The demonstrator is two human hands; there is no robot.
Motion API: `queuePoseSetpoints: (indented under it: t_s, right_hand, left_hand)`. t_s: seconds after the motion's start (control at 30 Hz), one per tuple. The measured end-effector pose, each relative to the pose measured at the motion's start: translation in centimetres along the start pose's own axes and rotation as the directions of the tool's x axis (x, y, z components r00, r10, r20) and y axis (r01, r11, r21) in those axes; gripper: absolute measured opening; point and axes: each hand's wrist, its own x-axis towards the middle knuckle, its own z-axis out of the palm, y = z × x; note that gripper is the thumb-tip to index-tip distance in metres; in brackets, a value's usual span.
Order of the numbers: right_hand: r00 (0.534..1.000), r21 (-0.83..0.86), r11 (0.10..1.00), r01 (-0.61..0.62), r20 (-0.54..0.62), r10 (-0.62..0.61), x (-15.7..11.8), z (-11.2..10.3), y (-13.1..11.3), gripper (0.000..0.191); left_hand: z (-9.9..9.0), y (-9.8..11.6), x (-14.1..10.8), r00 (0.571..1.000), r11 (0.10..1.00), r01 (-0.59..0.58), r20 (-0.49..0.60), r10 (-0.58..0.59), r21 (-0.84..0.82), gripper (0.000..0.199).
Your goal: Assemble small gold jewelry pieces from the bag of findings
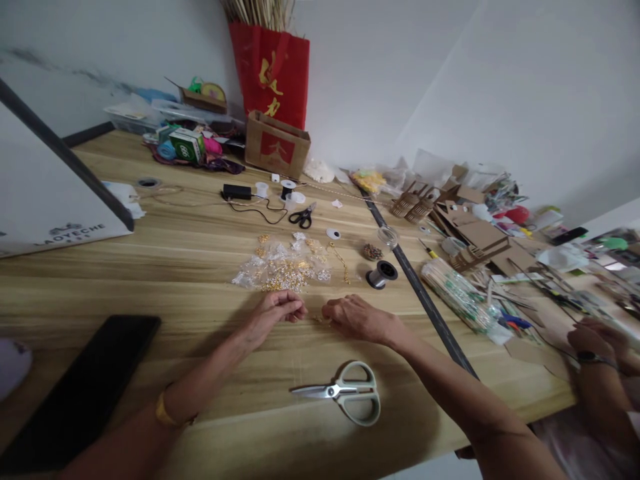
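Note:
My left hand (280,310) is closed in a pinch, thumb against the fingers; what it holds, if anything, is too small to make out. Just to its right my right hand (357,317) is curled with fingertips down near the tabletop. Small gold bits (320,321) show by its fingertips, but I cannot tell whether they are gripped. Beyond both hands lies a heap of gold and silver beads and findings (287,273), partly in clear plastic bags. A thin gold chain (344,267) lies beside it. Nearer me rest open scissors (345,392) with pale handles.
Right of the heap are a wire spool (382,274) and a cluster of dark beads (373,251). Black scissors (303,217) lie farther back. A phone-like black slab (83,393) is at left. Cardboard pieces (475,230) crowd the right, near another person's hands (595,340).

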Motion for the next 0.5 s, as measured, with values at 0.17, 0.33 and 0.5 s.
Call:
queuePoseSetpoints:
  t_s: [0.17,0.33,0.5]
  right_hand:
    - [1.000,-0.048,0.999,-0.015,0.016,0.016,-0.5,-0.6,-0.7,0.016]
    - [0.997,-0.094,0.993,-0.074,-0.004,0.074,-1.0,-0.9,-0.7,0.019]
    - [0.993,0.012,0.998,-0.059,-0.098,0.060,-1.7,-1.3,0.0,0.018]
  left_hand:
    - [0.1,0.0,0.0,0.999,1.000,-0.001,0.033,0.001,-0.001,0.016]
    - [0.3,0.2,-0.1,0.999,1.000,-0.012,0.039,0.011,0.026,0.018]
    - [0.7,0.7,-0.3,0.999,0.992,-0.040,0.030,0.037,0.119,0.021]
